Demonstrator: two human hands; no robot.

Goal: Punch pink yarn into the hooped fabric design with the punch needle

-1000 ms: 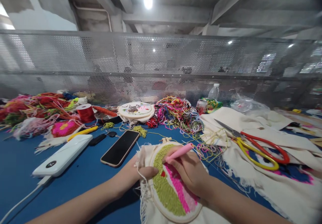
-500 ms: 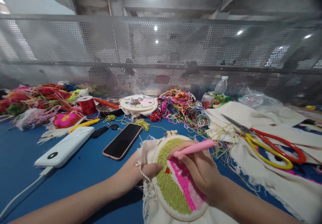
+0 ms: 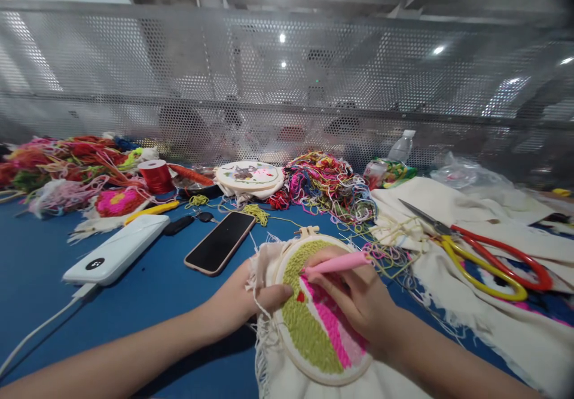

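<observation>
A: Where is the embroidery hoop [image 3: 314, 309], if we take the phone [image 3: 220, 242] as reference?

B: It lies to the right of the phone and nearer to the person, on the blue table [image 3: 134, 303]. The cloth in it has green, pink and white loops.

A: And the hands?

B: The left hand [image 3: 244, 297] grips the left edge of the hoop and its frayed cloth, with the thumb on top. The right hand [image 3: 354, 300] is closed around a pink punch needle [image 3: 338, 263] and rests over the right half of the hoop.

A: How does the needle lie?

B: Its long axis goes almost flat, from the upper right down to the left. The tip points toward the border between green and pink, just above the small red spot. So the working point is between both hands, and the right hand is the nearer one. I cannot see if the tip is inside the cloth.

A: What else is near?

B: Right of the phone, beyond the hoop, lie scissors [image 3: 484, 249] with red and yellow handles on white fabric. Left of the phone is a white power bank [image 3: 117, 256]. Behind the phone are a yarn heap [image 3: 327, 186] and a second hoop [image 3: 249, 176].
</observation>
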